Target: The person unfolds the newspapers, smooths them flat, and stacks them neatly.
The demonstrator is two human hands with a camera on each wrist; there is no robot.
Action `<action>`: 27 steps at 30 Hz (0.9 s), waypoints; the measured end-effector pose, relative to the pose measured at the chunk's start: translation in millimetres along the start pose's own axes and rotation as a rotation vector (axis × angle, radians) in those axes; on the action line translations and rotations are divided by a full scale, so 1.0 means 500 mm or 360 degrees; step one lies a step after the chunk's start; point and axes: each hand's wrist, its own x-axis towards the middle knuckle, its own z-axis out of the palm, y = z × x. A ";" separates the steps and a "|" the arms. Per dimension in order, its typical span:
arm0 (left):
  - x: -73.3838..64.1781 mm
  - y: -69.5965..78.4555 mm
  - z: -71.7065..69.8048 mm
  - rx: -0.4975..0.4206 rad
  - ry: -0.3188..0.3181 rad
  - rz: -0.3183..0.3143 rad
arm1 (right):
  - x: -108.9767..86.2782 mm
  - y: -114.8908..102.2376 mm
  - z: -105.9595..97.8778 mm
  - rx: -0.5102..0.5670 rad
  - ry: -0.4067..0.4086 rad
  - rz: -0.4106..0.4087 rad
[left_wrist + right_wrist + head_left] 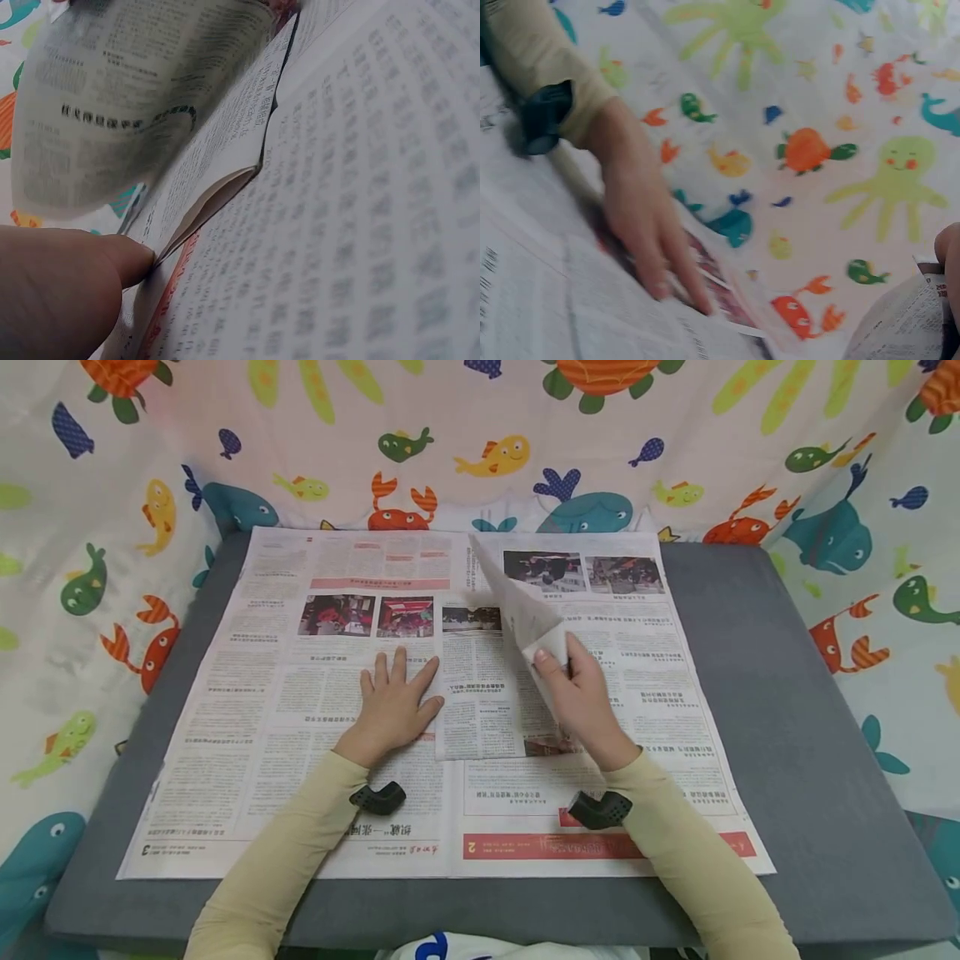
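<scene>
A large newspaper (300, 760) lies spread out, and a smaller folded newspaper (476, 718) sits on its middle. Fingers spread, the left hand (393, 710) rests flat on the large sheet, its thumb reaching the left edge of the folded one. In the left wrist view that thumb (67, 285) touches the fold. The right hand (588, 702) pinches the lifted part of the smaller newspaper between thumb and fingers, holding it tilted up above the sheet. This raised flap (105, 127) curves upward in the left wrist view. Only a sliver of the right hand (951, 277) appears in its own wrist view.
The newspapers lie on a grey padded table (787, 760). A curtain (480, 468) printed with sea animals stands behind it and along both sides. Each wrist wears a black device, the left one (378, 797) and the right one (600, 810).
</scene>
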 end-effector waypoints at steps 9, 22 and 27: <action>-0.003 -0.004 -0.006 0.0018 -0.0026 -0.0001 | -0.024 0.024 -0.122 0.0153 0.0268 0.0066; -0.002 -0.009 -0.007 -0.0020 -0.0029 0.0001 | -0.066 0.124 -0.202 0.0673 0.0382 0.0496; -0.001 -0.007 -0.004 -0.0016 -0.0038 0.0000 | -0.079 0.152 -0.226 0.0810 0.0363 0.0641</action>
